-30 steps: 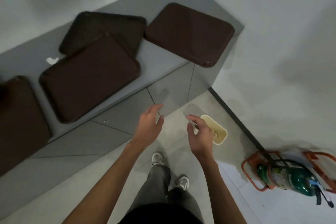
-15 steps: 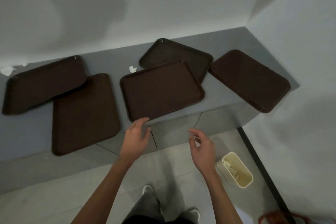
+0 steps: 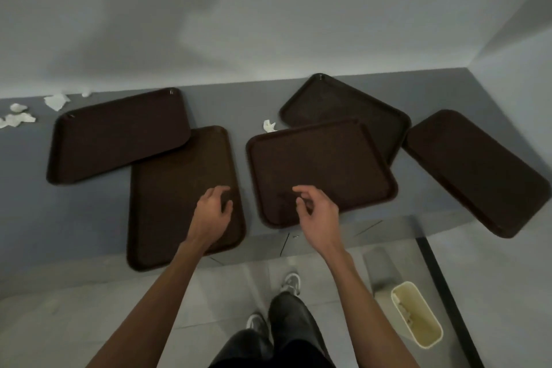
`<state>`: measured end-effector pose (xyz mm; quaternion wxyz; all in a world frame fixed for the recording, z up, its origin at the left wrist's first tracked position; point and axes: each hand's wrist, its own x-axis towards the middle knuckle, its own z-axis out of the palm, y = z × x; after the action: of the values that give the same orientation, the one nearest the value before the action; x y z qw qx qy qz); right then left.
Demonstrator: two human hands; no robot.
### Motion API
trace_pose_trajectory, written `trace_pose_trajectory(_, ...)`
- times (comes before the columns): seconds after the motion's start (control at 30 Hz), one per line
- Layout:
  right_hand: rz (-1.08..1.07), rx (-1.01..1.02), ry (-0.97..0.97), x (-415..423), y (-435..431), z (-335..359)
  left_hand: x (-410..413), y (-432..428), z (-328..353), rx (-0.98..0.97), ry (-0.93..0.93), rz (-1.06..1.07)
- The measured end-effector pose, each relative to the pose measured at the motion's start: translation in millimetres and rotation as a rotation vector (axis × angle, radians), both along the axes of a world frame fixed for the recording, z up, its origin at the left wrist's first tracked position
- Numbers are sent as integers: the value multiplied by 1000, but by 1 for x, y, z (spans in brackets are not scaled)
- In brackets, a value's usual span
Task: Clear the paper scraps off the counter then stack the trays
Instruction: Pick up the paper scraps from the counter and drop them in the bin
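Over unmarked trays point(image 3: 319, 170), two empty hands point(image 3: 316, 212)

grey counter point(image 3: 98, 218) | five brown trays point(image 3: 321, 170) | white paper scraps point(image 3: 269, 125)

Count on the grey counter point(image 3: 89, 218): five dark brown trays, namely the far-left tray point(image 3: 116, 134), the tray point(image 3: 179, 194) partly beneath its corner, the centre tray point(image 3: 319, 170), the tray point(image 3: 346, 107) behind it, partly covered, and the right-hand tray point(image 3: 475, 170) overhanging the edge. White paper scraps: one single scrap point(image 3: 269, 125) between the trays, plus a cluster point(image 3: 33, 109) at the far left of at least four pieces, exact number not determinable. One cream waste bin point(image 3: 418, 317) on the floor, holding paper, pieces uncountable. Two hands in view: left hand point(image 3: 212, 212), right hand point(image 3: 316, 212). Two shoes visible below.
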<state>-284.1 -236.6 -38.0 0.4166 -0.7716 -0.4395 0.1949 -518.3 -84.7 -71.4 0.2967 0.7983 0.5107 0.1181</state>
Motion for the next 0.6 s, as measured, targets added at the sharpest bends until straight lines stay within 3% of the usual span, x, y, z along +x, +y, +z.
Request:
trace_pose_trajectory(0.3, 107, -108, -75, 55, 164, -4, 10, 73, -47, 56, 169, 96)
trace_pose_trajectory(0.43, 175, -170, -244, 72, 233, -11, 9, 77, -58, 110, 219, 89)
trace_pose_trajectory(0.6, 313, -406, -382, 82, 298, -31, 8, 70, -63, 164, 229, 77)
